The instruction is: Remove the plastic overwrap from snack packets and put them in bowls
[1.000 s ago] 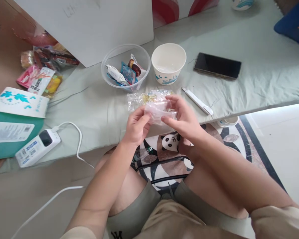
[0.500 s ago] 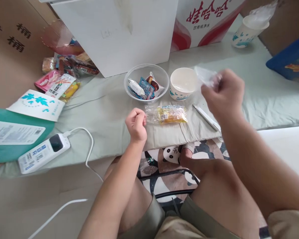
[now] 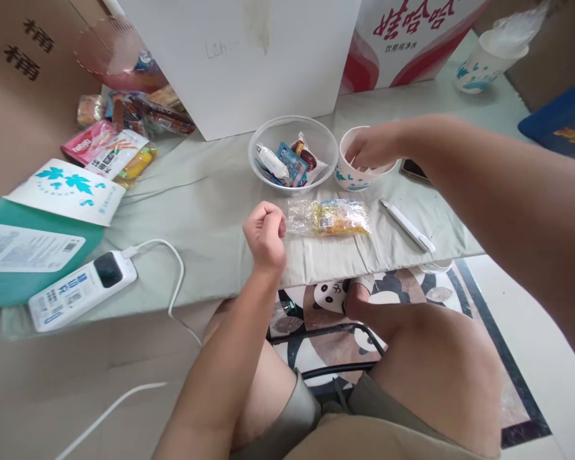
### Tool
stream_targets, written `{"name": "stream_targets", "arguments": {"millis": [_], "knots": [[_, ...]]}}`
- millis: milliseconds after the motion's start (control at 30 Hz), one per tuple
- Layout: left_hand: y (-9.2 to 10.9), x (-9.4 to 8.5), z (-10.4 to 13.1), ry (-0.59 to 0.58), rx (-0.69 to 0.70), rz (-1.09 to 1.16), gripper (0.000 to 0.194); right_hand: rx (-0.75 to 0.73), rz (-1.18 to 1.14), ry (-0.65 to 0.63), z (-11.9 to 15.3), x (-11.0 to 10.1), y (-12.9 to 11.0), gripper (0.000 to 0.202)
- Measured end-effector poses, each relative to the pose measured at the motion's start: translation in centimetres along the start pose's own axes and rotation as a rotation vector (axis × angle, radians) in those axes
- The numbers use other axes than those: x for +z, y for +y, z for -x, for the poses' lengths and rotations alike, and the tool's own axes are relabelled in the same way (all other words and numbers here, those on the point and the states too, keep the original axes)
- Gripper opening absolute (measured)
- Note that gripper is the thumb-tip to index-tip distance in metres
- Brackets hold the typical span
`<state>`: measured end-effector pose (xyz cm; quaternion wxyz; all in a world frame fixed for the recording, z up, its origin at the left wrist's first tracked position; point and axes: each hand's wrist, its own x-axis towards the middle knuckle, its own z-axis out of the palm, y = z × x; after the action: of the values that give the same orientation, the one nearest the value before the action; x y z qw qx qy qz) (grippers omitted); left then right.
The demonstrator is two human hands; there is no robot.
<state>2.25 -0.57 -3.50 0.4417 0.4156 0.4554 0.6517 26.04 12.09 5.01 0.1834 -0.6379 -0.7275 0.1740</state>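
My left hand (image 3: pixel 267 233) is closed in a fist above the table edge; what it holds, if anything, is hidden. Right beside its knuckles lies a clear and yellow plastic snack packet (image 3: pixel 342 217); I cannot tell whether they touch. My right hand (image 3: pixel 371 148) reaches down into a white paper cup (image 3: pixel 352 177) with blue-green leaf prints. Its fingertips are hidden inside, and the clear wrapper is out of sight. Left of the cup, a clear plastic bowl (image 3: pixel 261 176) holds several small wrapped snacks (image 3: pixel 292 165).
A white pen-like tool (image 3: pixel 407 225) lies near the front edge. A dark phone-like object (image 3: pixel 414 170) is partly behind my right arm. A white power bank (image 3: pixel 84 291) with its cable (image 3: pixel 177 271) sits at left. A white box (image 3: pixel 263 57) stands behind the bowl.
My right hand has moved left and down into the paper cup, taking the clear wrapper out of sight. My left fist stays almost in place. The view has shifted slightly.
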Motion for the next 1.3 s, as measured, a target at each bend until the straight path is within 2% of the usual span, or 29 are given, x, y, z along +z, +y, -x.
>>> {"name": "stream_targets", "arguments": {"millis": [33, 67, 100, 133, 167, 200, 233, 267, 333, 400, 500, 533, 667, 733, 800, 900, 933, 1067, 1300], "knots": [[-0.1, -0.1, -0.1, 0.005, 0.001, -0.043, 0.020, 0.036, 0.041, 0.000, 1.7, -0.6, -0.9, 0.008], [-0.2, -0.1, -0.2, 0.011, 0.000, -0.106, 0.020, 0.050, 0.067, 0.028, 3.9, -0.9, -1.7, 0.014], [-0.2, -0.2, -0.4, 0.018, -0.002, -0.189, 0.018, 0.044, 0.075, 0.111, 6.3, -0.7, -2.4, 0.019], [-0.3, -0.3, -0.4, 0.024, -0.006, -0.292, 0.015, 0.035, 0.037, 0.310, 8.8, -0.1, -2.7, 0.021], [-0.4, -0.3, -0.4, 0.024, -0.010, -0.407, 0.014, 0.026, -0.017, 0.436, 11.3, 1.1, -2.8, 0.019], [-0.5, -0.4, -0.4, 0.013, -0.013, -0.527, 0.019, 0.007, -0.068, 0.506, 13.6, 2.6, -2.5, 0.013], [-0.5, -0.4, -0.2, -0.018, -0.014, -0.644, 0.026, -0.021, -0.102, 0.466, 15.5, 4.3, -2.1, 0.018], [-0.6, -0.4, 0.0, -0.071, -0.014, -0.751, 0.031, -0.040, -0.111, 0.434, 17.0, 6.0, -1.6, 0.032], [-0.9, -0.5, 0.5, -0.215, -0.005, -0.885, 0.031, -0.066, -0.127, 0.322, 18.6, 8.8, -0.5, 0.049], [-1.4, -0.6, 0.8, -0.300, 0.058, -0.886, 0.024, -0.054, -0.146, 0.229, 18.9, 10.3, 0.1, 0.052], [-2.6, -0.7, 0.9, -0.226, 0.218, -0.714, 0.008, -0.027, -0.178, 0.117, 18.4, 10.7, 0.0, 0.048], [-3.0, -0.8, 0.8, -0.188, 0.260, -0.648, 0.012, -0.034, -0.171, 0.086, 18.3, 10.7, -0.2, 0.047], [-4.1, -0.7, 0.7, -0.119, 0.360, -0.437, 0.068, -0.063, -0.079, 0.059, 18.3, 10.9, -1.2, 0.042], [-4.2, -0.5, 0.8, -0.140, 0.403, -0.412, 0.084, -0.049, -0.070, 0.058, 18.3, 11.2, -1.3, 0.042], [-4.1, -0.4, 0.9, -0.197, 0.434, -0.462, 0.073, -0.037, -0.083, 0.045, 18.3, 11.3, -1.3, 0.042], [-3.9, -0.3, 1.3, -0.305, 0.448, -0.616, 0.033, -0.027, -0.096, 0.040, 18.3, 11.4, -1.3, 0.039], [-3.9, -0.2, 1.5, -0.333, 0.450, -0.649, 0.026, -0.027, -0.097, 0.042, 18.2, 11.4, -1.3, 0.038], [-4.1, -0.2, 2.2, -0.386, 0.441, -0.641, 0.032, -0.027, -0.085, 0.065, 18.3, 11.5, -1.3, 0.036], [-4.2, -0.1, 2.7, -0.520, 0.291, -0.514, 0.054, 0.039, -0.062, 0.096, 18.2, 12.2, -1.7, 0.036]]}}
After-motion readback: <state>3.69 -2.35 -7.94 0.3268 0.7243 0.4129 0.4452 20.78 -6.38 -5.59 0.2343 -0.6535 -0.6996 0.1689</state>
